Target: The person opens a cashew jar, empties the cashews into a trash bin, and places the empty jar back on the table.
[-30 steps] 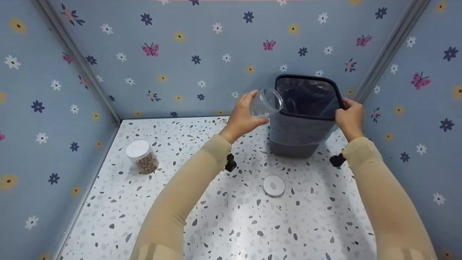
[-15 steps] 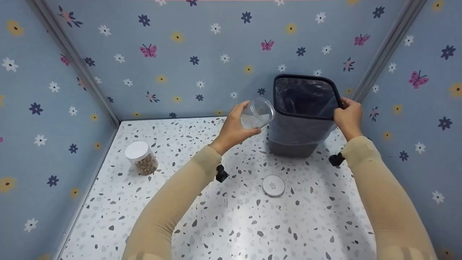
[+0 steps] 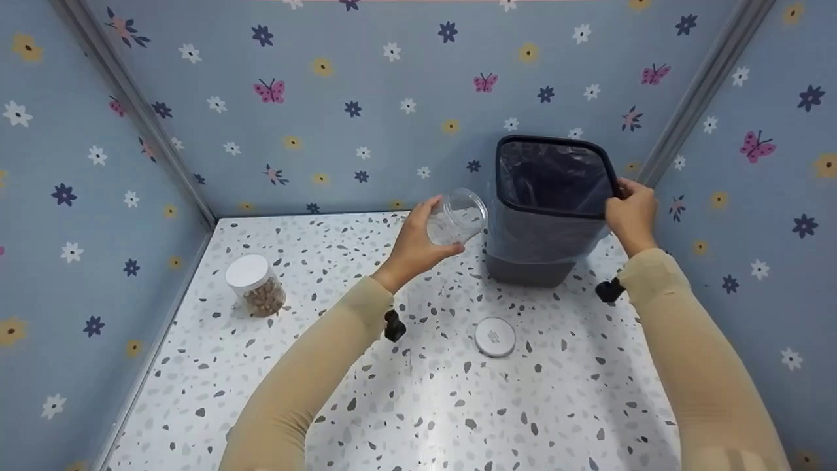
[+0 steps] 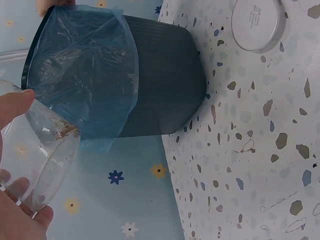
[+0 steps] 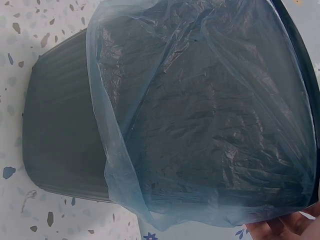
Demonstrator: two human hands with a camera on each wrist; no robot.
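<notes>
My left hand (image 3: 417, 247) grips a clear plastic jar (image 3: 456, 217) without a lid, tilted with its mouth to the right, just left of the trash can (image 3: 533, 255). Brown crumbs cling inside the jar (image 4: 47, 142) near its rim in the left wrist view. The can is dark grey, with a black rim and a translucent bluish bag (image 5: 210, 110) folded over its outside. My right hand (image 3: 632, 212) holds the right side of the can's rim, fingers curled around it. In the right wrist view only those fingertips (image 5: 285, 226) show, at the lower right corner.
A white round lid (image 3: 495, 337) lies on the speckled tabletop (image 3: 444, 405) in front of the can. Farther left stands a clear jar with a white lid (image 3: 254, 284), partly filled with brown pieces. Blue flowered panels (image 3: 366, 85) enclose the table at the back and both sides.
My left hand has drawn the jar left and down, away from the trash can's opening. The right hand keeps its hold on the rim, and the can stays in place.
</notes>
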